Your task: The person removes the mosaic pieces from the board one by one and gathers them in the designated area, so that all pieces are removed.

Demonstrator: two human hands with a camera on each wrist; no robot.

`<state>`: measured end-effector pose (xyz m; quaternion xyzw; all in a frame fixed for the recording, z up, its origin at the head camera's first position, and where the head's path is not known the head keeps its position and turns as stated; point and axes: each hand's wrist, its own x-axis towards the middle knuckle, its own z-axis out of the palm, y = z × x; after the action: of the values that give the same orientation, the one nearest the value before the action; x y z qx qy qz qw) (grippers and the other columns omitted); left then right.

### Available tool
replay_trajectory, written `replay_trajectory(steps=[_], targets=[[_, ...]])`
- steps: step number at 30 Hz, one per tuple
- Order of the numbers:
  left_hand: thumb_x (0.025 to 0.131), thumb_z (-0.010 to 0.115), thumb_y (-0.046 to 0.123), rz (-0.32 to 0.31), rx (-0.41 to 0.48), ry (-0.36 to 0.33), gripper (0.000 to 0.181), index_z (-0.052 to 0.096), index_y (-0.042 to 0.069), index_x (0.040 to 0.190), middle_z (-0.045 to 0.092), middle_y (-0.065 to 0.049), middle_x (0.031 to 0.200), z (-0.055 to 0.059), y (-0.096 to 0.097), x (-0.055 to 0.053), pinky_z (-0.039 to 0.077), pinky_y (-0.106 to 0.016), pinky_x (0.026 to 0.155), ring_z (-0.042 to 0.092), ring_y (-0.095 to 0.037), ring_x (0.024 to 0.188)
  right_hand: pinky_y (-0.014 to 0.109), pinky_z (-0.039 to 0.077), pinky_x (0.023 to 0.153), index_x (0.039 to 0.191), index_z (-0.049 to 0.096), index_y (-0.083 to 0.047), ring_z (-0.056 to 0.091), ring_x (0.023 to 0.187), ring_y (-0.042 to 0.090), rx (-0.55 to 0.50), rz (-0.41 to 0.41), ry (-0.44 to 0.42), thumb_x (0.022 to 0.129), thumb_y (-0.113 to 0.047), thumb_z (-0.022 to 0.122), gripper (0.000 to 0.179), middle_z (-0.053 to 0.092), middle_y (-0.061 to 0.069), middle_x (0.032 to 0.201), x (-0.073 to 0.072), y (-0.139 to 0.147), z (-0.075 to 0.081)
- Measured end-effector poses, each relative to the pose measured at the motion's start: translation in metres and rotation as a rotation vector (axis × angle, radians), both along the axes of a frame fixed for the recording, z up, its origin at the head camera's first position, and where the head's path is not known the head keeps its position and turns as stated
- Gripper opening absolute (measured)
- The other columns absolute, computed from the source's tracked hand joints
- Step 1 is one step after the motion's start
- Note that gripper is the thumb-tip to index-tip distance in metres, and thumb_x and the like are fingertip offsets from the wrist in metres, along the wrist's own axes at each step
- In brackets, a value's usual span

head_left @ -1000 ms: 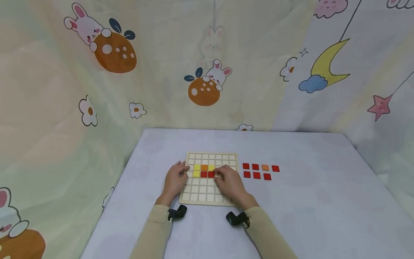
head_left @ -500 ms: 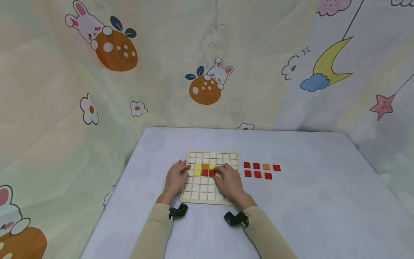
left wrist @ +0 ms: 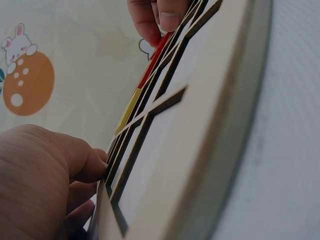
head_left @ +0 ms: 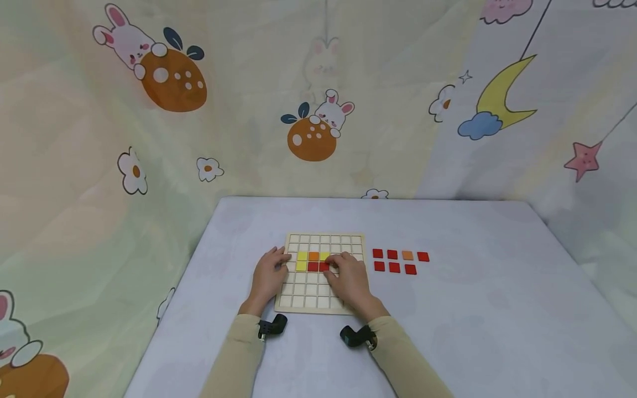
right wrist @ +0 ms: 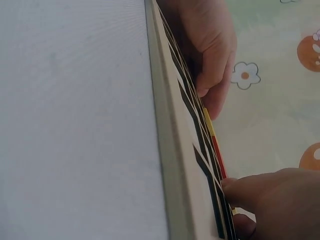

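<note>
A pale wooden grid board [head_left: 311,302] lies on the table, with square tiles set in two rows of its cells. The upper row reads yellow, orange [head_left: 313,256], yellow; the lower one, a yellow tile [head_left: 301,266], a red tile [head_left: 312,266] and a second red tile. My left hand [head_left: 269,276] holds the board's left edge, thumb and bent fingers against it in the left wrist view. With thumb and forefinger, my right hand [head_left: 350,281] pinches at the second red tile [head_left: 323,266], partly covering it and the yellow tile above.
Right of the board, several red tiles [head_left: 394,267] and one orange tile [head_left: 408,255] lie in two short rows on the white table [head_left: 473,298]. A printed cloth [head_left: 249,83] hangs behind the table. Each wrist wears a black camera [head_left: 272,326].
The right hand has shifted slightly to the left, its fingertips now further over the second red tile. The left hand stays at the board's edge, and the laid tiles keep their cells.
</note>
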<state>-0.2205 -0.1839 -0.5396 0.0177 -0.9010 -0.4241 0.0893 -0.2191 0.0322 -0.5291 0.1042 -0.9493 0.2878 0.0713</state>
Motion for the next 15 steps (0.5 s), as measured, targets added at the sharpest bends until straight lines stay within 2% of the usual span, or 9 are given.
replay_trajectory(steps=[6,15], targets=[[0.089,0.058,0.001,-0.008,-0.009,0.011,0.031,0.072,0.006,0.116,0.053,-0.009,0.142,0.0001,0.0002,-0.0008,0.026,-0.049,0.117,0.036,-0.028,0.141,0.034,0.039,0.079,0.109,0.071,-0.019,0.058,0.095,0.014,-0.019,-0.001,0.012,0.086,-0.028,0.075,0.026,0.063,-0.003,0.101,0.0008,0.0003,0.0007],[0.089,0.059,0.001,-0.007,-0.001,0.016,0.030,0.072,0.006,0.116,0.054,-0.009,0.142,-0.0007,-0.0001,-0.0008,0.025,-0.048,0.117,0.036,-0.028,0.141,0.036,0.050,0.088,0.109,0.068,-0.017,0.059,0.097,0.016,-0.100,0.035,0.018,0.085,-0.017,0.075,0.025,0.063,-0.003,0.106,0.0029,-0.0007,0.0022]])
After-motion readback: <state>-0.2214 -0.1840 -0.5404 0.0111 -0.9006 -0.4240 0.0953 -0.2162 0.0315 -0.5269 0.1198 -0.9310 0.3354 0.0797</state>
